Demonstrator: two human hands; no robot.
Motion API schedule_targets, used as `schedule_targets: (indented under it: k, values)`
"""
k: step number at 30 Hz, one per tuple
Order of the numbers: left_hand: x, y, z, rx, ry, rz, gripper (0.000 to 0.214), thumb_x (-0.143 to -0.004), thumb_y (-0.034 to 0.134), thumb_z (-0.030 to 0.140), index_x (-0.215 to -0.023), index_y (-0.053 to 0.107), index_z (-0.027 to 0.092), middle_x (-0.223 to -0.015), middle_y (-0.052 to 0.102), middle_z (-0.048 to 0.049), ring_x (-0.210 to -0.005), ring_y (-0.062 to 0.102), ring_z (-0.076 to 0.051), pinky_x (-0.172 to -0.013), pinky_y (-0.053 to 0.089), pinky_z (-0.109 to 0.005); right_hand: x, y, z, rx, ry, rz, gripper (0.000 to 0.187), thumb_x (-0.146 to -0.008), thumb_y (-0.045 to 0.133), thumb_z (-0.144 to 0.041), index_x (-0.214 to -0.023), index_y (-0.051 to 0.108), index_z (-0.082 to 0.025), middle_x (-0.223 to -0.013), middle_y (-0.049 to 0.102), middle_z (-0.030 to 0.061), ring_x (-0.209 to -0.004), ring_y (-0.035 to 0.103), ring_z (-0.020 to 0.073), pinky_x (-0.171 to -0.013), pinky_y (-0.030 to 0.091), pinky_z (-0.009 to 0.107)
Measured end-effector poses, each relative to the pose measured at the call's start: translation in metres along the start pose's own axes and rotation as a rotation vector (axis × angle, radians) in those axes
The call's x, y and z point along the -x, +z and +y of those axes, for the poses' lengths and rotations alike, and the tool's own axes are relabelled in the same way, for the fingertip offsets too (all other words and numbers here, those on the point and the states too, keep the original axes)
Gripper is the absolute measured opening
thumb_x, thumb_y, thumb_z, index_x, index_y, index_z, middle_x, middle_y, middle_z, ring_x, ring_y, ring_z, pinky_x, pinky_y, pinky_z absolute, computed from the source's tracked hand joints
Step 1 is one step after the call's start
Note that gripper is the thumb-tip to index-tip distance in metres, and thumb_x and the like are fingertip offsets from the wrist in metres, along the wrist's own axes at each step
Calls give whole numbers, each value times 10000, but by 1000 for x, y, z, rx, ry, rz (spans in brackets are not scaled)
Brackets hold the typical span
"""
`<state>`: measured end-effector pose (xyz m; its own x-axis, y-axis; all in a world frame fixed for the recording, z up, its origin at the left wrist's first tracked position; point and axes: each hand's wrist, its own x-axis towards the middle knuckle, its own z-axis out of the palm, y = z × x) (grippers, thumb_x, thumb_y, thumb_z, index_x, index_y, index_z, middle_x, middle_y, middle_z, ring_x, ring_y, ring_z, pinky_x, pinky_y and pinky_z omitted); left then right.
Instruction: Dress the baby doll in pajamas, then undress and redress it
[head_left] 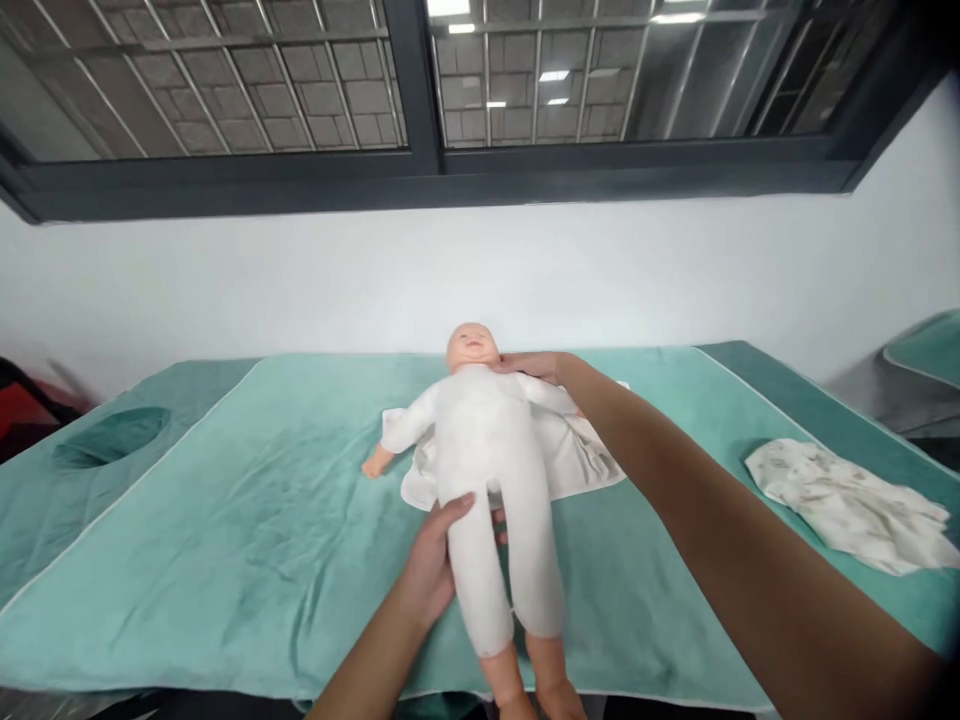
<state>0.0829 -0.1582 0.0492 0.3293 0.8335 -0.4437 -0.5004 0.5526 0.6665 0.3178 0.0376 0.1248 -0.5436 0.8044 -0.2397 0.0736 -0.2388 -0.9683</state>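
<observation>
1. teal cover (225,570), soft and plush-looking, lightly rumpled, with pale piping along its seams. it carries everything; likely chosen as a padded surface to lay things on.
2. doll (487,425) lies face up near the middle of the cover, head toward the white wall (337,280), feet at the near edge. placed lengthwise, probably so both ends stay within reach.
3. left hand (433,575) gripping the doll's thigh on the picture's left: thumb on top, fingertips showing between the legs. reads as a steadying hold on the lower body.
4. right hand (536,366) laid at the doll's neck and shoulder, fingers reaching under the chin. whether it is closed on anything, cannot tell. seems to support the head end.
5. white garment (577,455) spread beneath the torso, thin and creased, fanned out mostly to the right. its position under the back suggests it is meant to be around the body.
6. doll's make: matte white fabric trunk, stuffed and rounded; smooth, skin-toned head, hands and feet, probably vinyl. the left-side cuff flares loosely; cannot tell if it is garment or body.
7. printed cloth (847,505), pale, crumpled, well apart at far right, apparently set aside.
</observation>
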Motion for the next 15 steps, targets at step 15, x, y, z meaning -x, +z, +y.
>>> schedule_targets:
  k: [15]
  values:
    - [-34,-2,-54,104,-108,-97,478,-878,660,254,-1329,560,135,-1247,681,-182,-1124,672,-342,-1046,500,-540,143,10,20,150,-628,572,567,-864,627,-566,-1372,534,-332,-1419,554,41,-1362,472,311,-1081,439,514]
